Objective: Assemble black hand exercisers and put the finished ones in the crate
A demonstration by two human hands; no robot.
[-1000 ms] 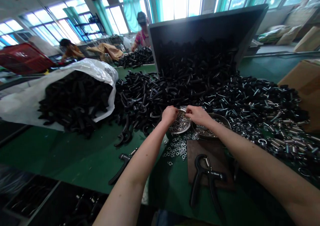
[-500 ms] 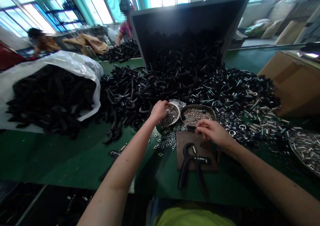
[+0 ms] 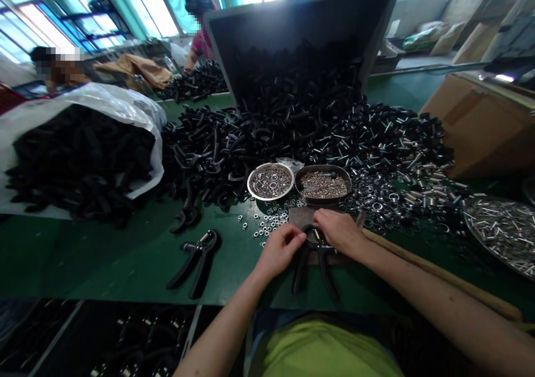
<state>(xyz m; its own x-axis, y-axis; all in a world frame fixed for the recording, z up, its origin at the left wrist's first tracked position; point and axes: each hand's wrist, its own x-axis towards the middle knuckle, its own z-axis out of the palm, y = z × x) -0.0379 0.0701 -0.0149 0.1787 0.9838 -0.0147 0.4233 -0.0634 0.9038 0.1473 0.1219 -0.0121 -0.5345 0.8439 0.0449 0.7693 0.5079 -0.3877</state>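
A black hand grip with a coil spring (image 3: 324, 271) lies on a brown square plate (image 3: 297, 215), its handles pointing toward me. My left hand (image 3: 281, 249) is at the left of its curved top, thumb and forefinger pinched together on something too small to make out. On the other side, my right hand (image 3: 339, 231) bends over the top near the spring, fingers closed; what they hold is hidden. Just beyond are a round dish of small metal parts (image 3: 271, 181) and an oval tin of tiny rivet-like pieces (image 3: 324, 186).
Another hand grip (image 3: 195, 263) lies at the left. Small nuts (image 3: 267, 224) are scattered near the dish. Behind are a heap of black parts (image 3: 267, 132), a white sack (image 3: 156, 160) and a carton (image 3: 480, 126). A wooden-handled tool (image 3: 443, 271) lies under my right forearm.
My left hand has left the round dish and come down to the hand grip. My right hand has moved from beside the oval tin to the grip's top. The view has shifted slightly.
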